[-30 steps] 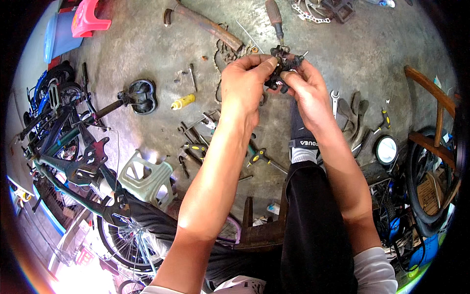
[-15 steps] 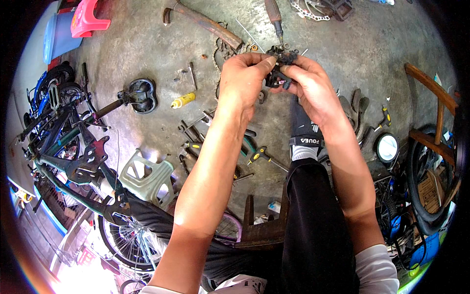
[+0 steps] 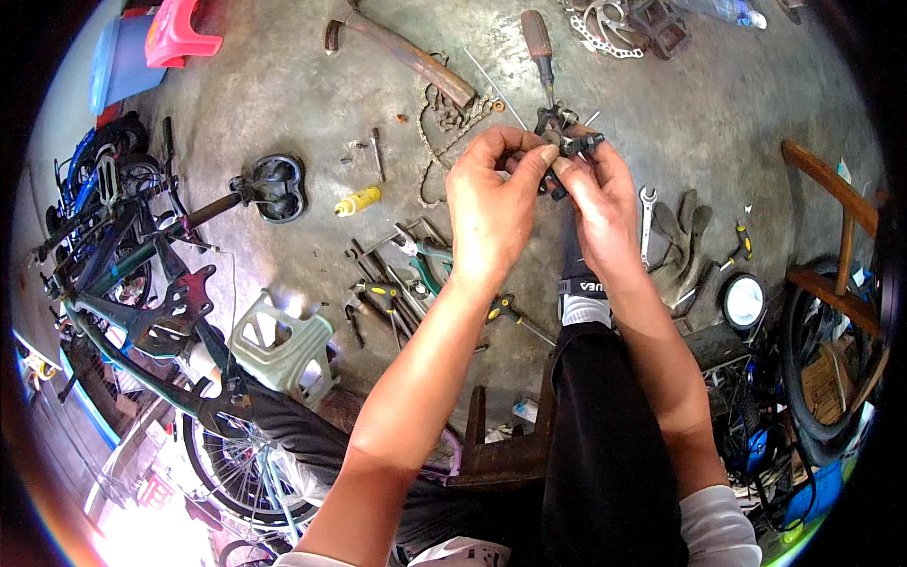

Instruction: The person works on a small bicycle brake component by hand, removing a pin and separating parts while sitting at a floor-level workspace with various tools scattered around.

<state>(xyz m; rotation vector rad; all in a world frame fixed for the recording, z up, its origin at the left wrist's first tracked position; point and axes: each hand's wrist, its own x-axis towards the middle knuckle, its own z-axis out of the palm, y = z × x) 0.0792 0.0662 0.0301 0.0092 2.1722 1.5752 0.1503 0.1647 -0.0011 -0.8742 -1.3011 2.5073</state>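
Observation:
My left hand (image 3: 496, 208) and my right hand (image 3: 602, 213) are closed around a small dark metal component (image 3: 584, 143), apparently a bike part, thumbs close together on it; some fingertips are hidden. Just beyond it lies a screwdriver (image 3: 538, 42) with a worn brown handle. A hammer (image 3: 416, 57), a bike chain (image 3: 433, 151) and a thin rod (image 3: 491, 80) are to its left. An open-end wrench (image 3: 645, 227) and dark gloves (image 3: 682, 246) lie right of my right hand. Below my left hand are tools with yellow-and-black handles (image 3: 378, 293).
Bike frames (image 3: 161, 283) crowd the left, beside a pale plastic stool (image 3: 283, 345). A yellow bottle (image 3: 357, 200) lies on the concrete floor (image 3: 283, 104). A pink stool (image 3: 179, 33) is upper left. A wooden frame (image 3: 822, 175), tyre (image 3: 798, 387) and round mirror (image 3: 743, 300) are right.
Both hands and the component have shifted down and slightly right, and the part sits at a different angle. The floor items appear slightly lower, as the view has shifted.

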